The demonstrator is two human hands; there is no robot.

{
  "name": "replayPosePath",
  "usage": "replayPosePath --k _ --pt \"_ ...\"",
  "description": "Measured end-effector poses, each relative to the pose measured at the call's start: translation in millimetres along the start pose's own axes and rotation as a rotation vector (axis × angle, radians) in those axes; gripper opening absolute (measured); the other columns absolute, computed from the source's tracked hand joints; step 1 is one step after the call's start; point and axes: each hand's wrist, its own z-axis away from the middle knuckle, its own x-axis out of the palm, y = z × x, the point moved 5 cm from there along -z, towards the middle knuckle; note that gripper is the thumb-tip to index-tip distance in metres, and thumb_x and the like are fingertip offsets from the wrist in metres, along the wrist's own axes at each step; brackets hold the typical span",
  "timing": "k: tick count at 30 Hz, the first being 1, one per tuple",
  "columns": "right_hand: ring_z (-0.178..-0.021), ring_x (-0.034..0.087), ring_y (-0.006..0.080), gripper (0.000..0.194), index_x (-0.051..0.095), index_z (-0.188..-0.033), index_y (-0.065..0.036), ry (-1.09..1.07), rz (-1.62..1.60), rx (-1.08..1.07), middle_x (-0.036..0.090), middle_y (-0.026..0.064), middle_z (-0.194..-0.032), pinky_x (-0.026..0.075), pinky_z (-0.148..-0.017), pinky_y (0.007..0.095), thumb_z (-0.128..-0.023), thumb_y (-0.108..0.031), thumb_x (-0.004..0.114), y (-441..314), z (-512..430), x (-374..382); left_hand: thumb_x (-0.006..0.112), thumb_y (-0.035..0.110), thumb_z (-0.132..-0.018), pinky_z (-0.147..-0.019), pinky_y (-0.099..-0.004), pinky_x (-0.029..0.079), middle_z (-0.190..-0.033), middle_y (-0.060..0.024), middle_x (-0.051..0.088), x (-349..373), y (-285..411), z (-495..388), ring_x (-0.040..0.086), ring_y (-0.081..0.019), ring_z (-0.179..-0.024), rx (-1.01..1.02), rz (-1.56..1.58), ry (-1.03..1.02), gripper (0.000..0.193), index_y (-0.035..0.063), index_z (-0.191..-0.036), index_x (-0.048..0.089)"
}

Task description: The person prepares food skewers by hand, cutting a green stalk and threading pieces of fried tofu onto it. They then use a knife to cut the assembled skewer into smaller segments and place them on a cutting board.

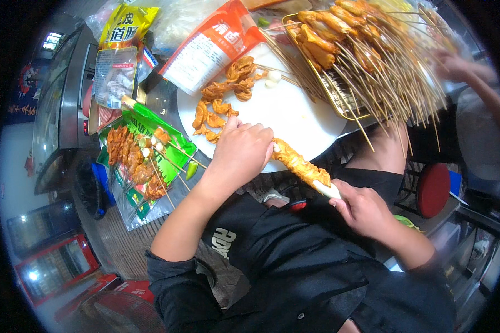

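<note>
My left hand (245, 146) grips the upper end of a long roll of orange-brown meat (302, 162), which looks like intestine pulled over a white core. At the lower end, the bare white core (327, 190), perhaps a scallion stalk, sits in the fingers of my right hand (364, 210). The roll slants over the near rim of a round white board (300, 120). Loose pieces of the same meat (214, 114) lie on the board just beyond my left hand. Small white chunks (271, 79) rest farther back, beside thin wooden skewers.
At the right, a gold-rimmed tray (337, 106) holds skewered chicken wings (316, 45), their sticks jutting toward me. Left, several meat skewers (129, 154) lie on green packaging (171, 133). A red-and-white pouch (212, 45) and a yellow pouch (123, 58) stand behind. Another person's hand (452, 64) is blurred at far right.
</note>
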Motion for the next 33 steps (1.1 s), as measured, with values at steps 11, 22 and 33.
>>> replayPosePath --k 11,22,33 --pt "-0.078 0.069 0.0493 0.028 0.061 -0.12 -0.005 -0.095 -0.111 0.091 0.071 0.0261 -0.082 0.054 -0.069 0.0579 -0.108 -0.029 0.06 9 -4 7 0.078 0.024 -0.083 -0.088 -0.0419 0.045 -0.087 -0.0032 0.062 7 3 -1 0.064 -0.0222 -0.088 0.152 -0.051 0.042 0.016 0.012 -0.087 0.067" --pt "-0.082 0.07 0.0493 0.029 0.064 -0.124 -0.003 -0.083 -0.225 0.119 0.071 0.0274 -0.085 0.055 -0.072 0.0573 -0.107 -0.027 0.062 16 -11 17 0.069 0.017 -0.083 -0.075 -0.0373 0.046 -0.08 -0.0049 0.054 16 17 13 0.058 -0.0238 -0.079 0.225 -0.173 0.132 0.016 0.0085 -0.077 0.058" --pt "-0.077 0.07 0.0484 0.035 0.06 -0.131 -0.005 0.082 -0.107 0.089 0.072 0.0258 -0.084 0.056 -0.068 0.0576 -0.105 -0.028 0.065 19 -11 34 0.07 0.008 -0.094 -0.102 -0.046 0.045 -0.125 -0.018 0.061 13 59 51 0.057 -0.0325 -0.112 -0.309 0.277 0.348 0.039 0.0 -0.132 0.065"
